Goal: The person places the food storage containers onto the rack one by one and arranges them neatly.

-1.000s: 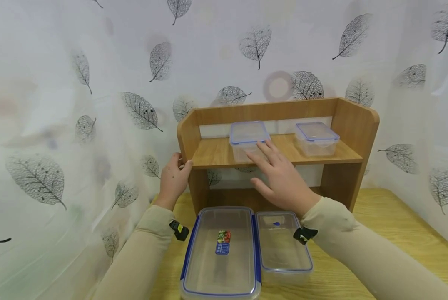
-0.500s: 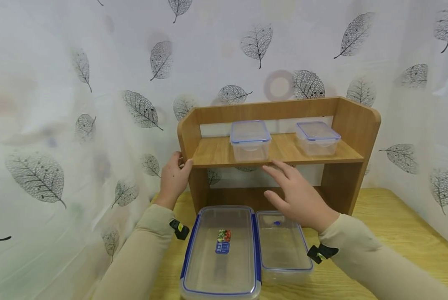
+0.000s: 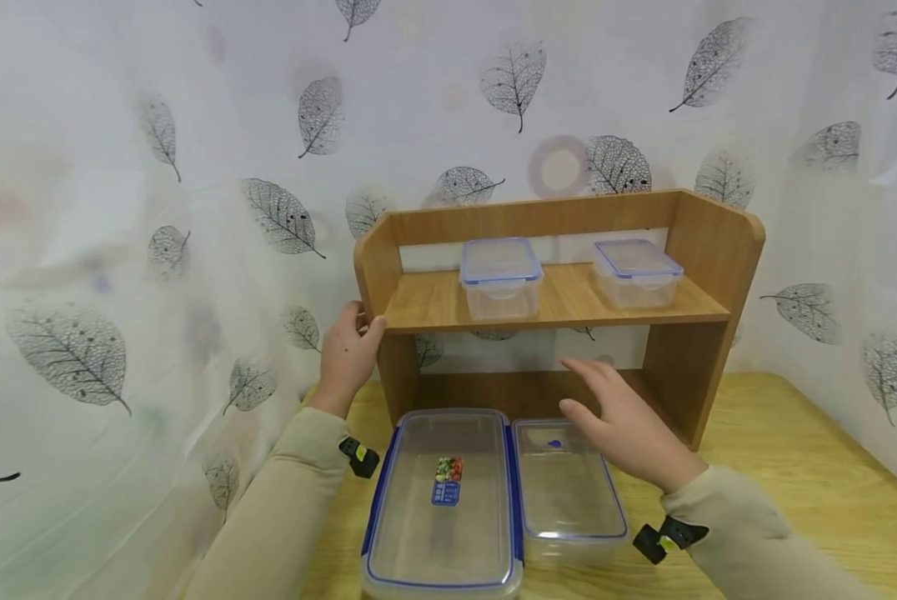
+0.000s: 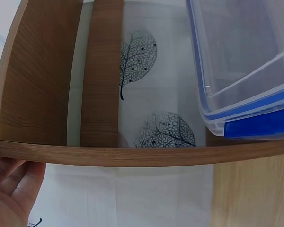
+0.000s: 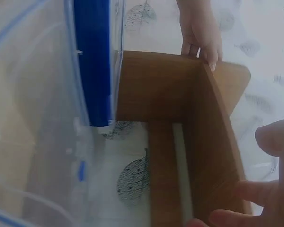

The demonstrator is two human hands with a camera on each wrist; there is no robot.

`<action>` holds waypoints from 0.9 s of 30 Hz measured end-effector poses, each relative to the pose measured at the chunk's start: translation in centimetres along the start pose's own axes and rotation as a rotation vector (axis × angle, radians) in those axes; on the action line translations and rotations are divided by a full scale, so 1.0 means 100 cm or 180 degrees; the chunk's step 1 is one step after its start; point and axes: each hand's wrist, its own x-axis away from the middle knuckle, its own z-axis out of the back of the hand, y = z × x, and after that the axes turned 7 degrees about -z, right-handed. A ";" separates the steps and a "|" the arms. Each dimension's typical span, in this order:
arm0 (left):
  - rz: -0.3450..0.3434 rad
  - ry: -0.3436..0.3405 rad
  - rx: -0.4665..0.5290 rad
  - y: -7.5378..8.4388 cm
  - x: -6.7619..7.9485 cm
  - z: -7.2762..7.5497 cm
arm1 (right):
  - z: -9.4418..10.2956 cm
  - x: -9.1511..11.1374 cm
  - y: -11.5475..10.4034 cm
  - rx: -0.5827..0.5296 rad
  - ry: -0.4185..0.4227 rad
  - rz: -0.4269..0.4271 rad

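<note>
I log right hand (image 3: 628, 425) withdrawn down and back from the larger shelf box (image 3: 501, 279), fingers loosely spread, holding nothing | left hand (image 3: 347, 354) gripping the wooden shelf (image 3: 379, 267) by its side | larger shelf box beyond and between both hands, untouched; I judge it left free.

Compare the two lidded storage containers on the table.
The left storage container is larger; the right storage container is smaller. Dark blue side clips show on the left one, none on the right. The left one bears a colorful label, the right a small blue mark. Both are see-through, rectangular and rimmed in blue.
</note>
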 end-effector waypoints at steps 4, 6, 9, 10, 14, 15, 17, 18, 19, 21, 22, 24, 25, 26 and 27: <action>-0.0027 -0.0004 0.0013 0.001 0.000 0.000 | -0.002 0.008 0.013 -0.0125 -0.0012 -0.0164; -0.0028 0.0002 0.0019 0.001 -0.001 0.000 | -0.003 0.011 0.018 -0.0160 -0.0022 -0.0226; -0.0027 0.0011 0.0015 0.000 -0.001 0.000 | -0.005 0.015 0.024 -0.0224 -0.0037 -0.0344; -0.0022 0.0014 0.0015 -0.001 -0.001 0.000 | -0.006 0.016 0.026 -0.0242 -0.0048 -0.0386; 0.0002 0.0019 0.0003 -0.002 0.000 0.001 | -0.011 0.023 0.036 -0.0330 -0.0072 -0.0538; 0.0014 0.0017 -0.0002 -0.002 0.000 0.001 | -0.013 0.024 0.038 -0.0352 -0.0088 -0.0572; 0.0033 0.0020 -0.0016 -0.002 0.001 0.002 | -0.015 0.028 0.043 -0.0436 -0.0137 -0.0645; 0.0045 0.0023 -0.0025 -0.001 0.001 0.002 | -0.016 0.030 0.045 -0.0472 -0.0164 -0.0684; 0.0054 0.0028 -0.0027 -0.001 0.001 0.002 | -0.017 0.031 0.047 -0.0508 -0.0203 -0.0726; 0.0060 0.0034 -0.0029 -0.001 0.001 0.002 | -0.019 0.034 0.051 -0.0619 -0.0281 -0.0803; 0.0056 0.0033 -0.0025 -0.001 0.000 0.001 | -0.020 0.036 0.052 -0.0686 -0.0314 -0.0844; 0.0045 0.0033 -0.0029 -0.001 0.000 0.001 | -0.023 0.039 0.055 -0.0829 -0.0379 -0.0926; 0.0041 0.0035 -0.0033 -0.001 0.000 0.000 | -0.023 0.041 0.056 -0.0915 -0.0407 -0.0964; 0.0034 0.0033 -0.0041 -0.002 -0.001 0.000 | -0.024 0.042 0.057 -0.1013 -0.0432 -0.1005; 0.0032 0.0034 -0.0052 -0.002 -0.001 -0.001 | -0.025 0.043 0.058 -0.1074 -0.0446 -0.1047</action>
